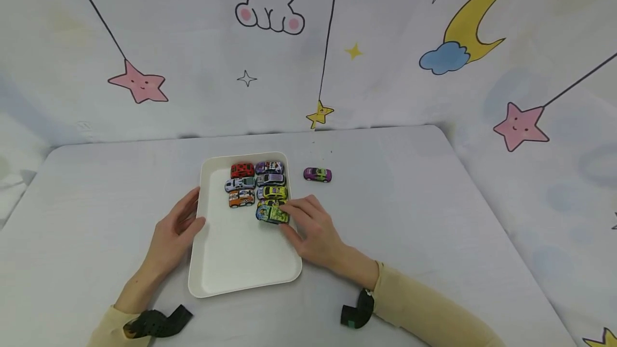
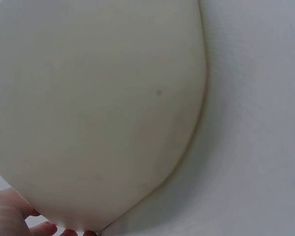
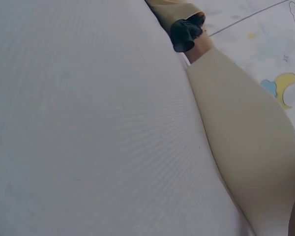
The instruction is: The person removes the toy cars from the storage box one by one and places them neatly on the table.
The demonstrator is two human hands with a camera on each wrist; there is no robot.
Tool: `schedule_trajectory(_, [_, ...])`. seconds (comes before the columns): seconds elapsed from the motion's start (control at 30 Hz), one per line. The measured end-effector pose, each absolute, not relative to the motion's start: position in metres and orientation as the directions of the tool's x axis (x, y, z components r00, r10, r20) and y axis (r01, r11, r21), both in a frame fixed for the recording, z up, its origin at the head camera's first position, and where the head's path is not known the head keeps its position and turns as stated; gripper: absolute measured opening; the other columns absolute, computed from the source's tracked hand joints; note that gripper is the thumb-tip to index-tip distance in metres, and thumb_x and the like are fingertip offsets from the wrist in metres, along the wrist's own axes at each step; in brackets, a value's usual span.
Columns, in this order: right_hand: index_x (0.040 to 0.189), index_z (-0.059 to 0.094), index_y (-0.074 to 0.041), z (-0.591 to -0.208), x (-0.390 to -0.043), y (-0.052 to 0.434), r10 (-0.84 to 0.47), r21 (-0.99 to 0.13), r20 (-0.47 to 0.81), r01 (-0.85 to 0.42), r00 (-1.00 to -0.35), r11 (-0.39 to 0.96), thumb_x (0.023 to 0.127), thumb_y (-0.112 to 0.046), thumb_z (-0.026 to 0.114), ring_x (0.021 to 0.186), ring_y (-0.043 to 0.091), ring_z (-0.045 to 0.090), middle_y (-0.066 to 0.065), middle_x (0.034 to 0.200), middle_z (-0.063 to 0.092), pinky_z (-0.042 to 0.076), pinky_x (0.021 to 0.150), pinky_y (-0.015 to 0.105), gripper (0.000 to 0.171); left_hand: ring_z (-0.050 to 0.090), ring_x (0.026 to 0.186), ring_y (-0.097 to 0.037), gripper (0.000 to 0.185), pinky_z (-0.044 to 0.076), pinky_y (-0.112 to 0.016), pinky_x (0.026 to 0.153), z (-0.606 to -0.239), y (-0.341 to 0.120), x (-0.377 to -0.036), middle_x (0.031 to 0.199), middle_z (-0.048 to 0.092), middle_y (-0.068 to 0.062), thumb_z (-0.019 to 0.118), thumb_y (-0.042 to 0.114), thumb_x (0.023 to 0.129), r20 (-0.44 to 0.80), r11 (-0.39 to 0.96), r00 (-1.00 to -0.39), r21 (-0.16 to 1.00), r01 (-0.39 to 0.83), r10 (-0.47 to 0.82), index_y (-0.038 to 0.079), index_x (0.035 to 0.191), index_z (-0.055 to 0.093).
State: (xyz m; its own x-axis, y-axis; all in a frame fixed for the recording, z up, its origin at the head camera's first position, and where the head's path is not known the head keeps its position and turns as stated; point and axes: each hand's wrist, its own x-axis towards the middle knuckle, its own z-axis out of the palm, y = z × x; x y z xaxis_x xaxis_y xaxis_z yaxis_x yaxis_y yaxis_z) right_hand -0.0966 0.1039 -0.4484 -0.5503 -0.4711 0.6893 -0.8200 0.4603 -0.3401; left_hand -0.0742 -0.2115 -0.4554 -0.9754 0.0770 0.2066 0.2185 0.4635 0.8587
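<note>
"On the worktop (image 1: 409, 218), which step is in hand?"

"Judged from the layout: placing the green car (image 1: 271, 215) in the right-hand column of the white tray (image 1: 246, 256). The right grip (image 1: 315, 234) pinches the car at its right end, between thumb and fingers. The car is over the tray, on the near side of a yellow car (image 1: 266, 203), which it partly hides. Whether its wheels touch the tray floor cannot be told."

"State of the left grip (image 1: 168, 234)?"

"Clasping the tray's left rim: thumb over the edge, fingers along the outer side."

"What does the next move call for?"

"Align the green car with its column without striking the yellow car. Seat it fully, then spread thumb and fingers to release. The purple car (image 1: 317, 174), on the worktop near the tray's right edge, would likely be handled afterwards. Bare tray floor is available on the near side of the orange car (image 1: 241, 198)."
</note>
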Motion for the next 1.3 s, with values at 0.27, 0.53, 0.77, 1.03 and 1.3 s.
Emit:
schedule_trajectory(0.27, [0.114, 0.069, 0.003, -0.456, -0.105, 0.108, -0.430, -0.291, 0.771, -0.860, -0.470, 0.420, 0.090, -0.015, 0.071, 0.096, 0.023, 0.059, 0.011, 0.111, 0.068, 0.054, 0.082, 0.031, 0.030, 0.048, 0.133, -0.041, 0.061, 0.041, -0.001, 0.095, -0.454, -0.211, -0.075, 0.152, 0.045, -0.020, 0.060, 0.007, 0.098, 0.199, 0.466, -0.977, 0.859, 0.212, 0.078, 0.009, 0.155, 0.036])
schedule_trajectory(0.53, [0.117, 0.068, 0.001, -0.458, -0.109, 0.115, -0.397, -0.299, 0.785, -0.853, -0.475, 0.428, 0.091, -0.015, 0.071, 0.099, 0.022, 0.062, 0.011, 0.112, 0.067, 0.057, 0.086, 0.031, 0.032, 0.048, 0.132, -0.042, 0.062, 0.041, -0.002, 0.095, -0.457, -0.210, -0.075, 0.152, 0.045, -0.020, 0.060, 0.006, 0.098, 0.203, 0.466, -0.976, 0.858, 0.217, 0.080, 0.012, 0.155, 0.036])
schedule_trajectory(0.77, [0.119, 0.067, 0.002, -0.460, -0.116, 0.125, -0.363, -0.300, 0.795, -0.836, -0.486, 0.460, 0.092, -0.015, 0.070, 0.101, 0.024, 0.064, 0.013, 0.111, 0.066, 0.058, 0.087, 0.034, 0.032, 0.051, 0.134, -0.028, 0.061, 0.041, -0.002, 0.095, -0.456, -0.211, -0.074, 0.151, 0.046, -0.020, 0.060, 0.007, 0.098, 0.211, 0.463, -0.974, 0.858, 0.222, 0.077, 0.012, 0.155, 0.037])
schedule_trajectory(1.03, [0.119, 0.067, 0.004, -0.462, -0.125, 0.133, -0.336, -0.331, 0.789, -0.817, -0.514, 0.473, 0.087, -0.008, 0.074, 0.104, 0.028, 0.064, 0.016, 0.114, 0.066, 0.056, 0.093, 0.037, 0.035, 0.044, 0.124, 0.016, 0.060, 0.041, -0.001, 0.094, -0.455, -0.211, -0.074, 0.150, 0.047, -0.021, 0.060, 0.007, 0.098, 0.215, 0.449, -0.973, 0.864, 0.227, 0.077, 0.008, 0.154, 0.038])
schedule_trajectory(1.3, [0.120, 0.066, 0.005, -0.461, -0.130, 0.145, -0.334, -0.352, 0.756, -0.780, -0.563, 0.518, 0.084, 0.000, 0.074, 0.108, 0.031, 0.064, 0.018, 0.116, 0.066, 0.054, 0.097, 0.039, 0.037, 0.045, 0.124, 0.015, 0.060, 0.041, -0.002, 0.094, -0.455, -0.211, -0.074, 0.151, 0.047, -0.020, 0.060, 0.007, 0.098, 0.213, 0.451, -0.974, 0.864, 0.225, 0.076, 0.009, 0.154, 0.038])
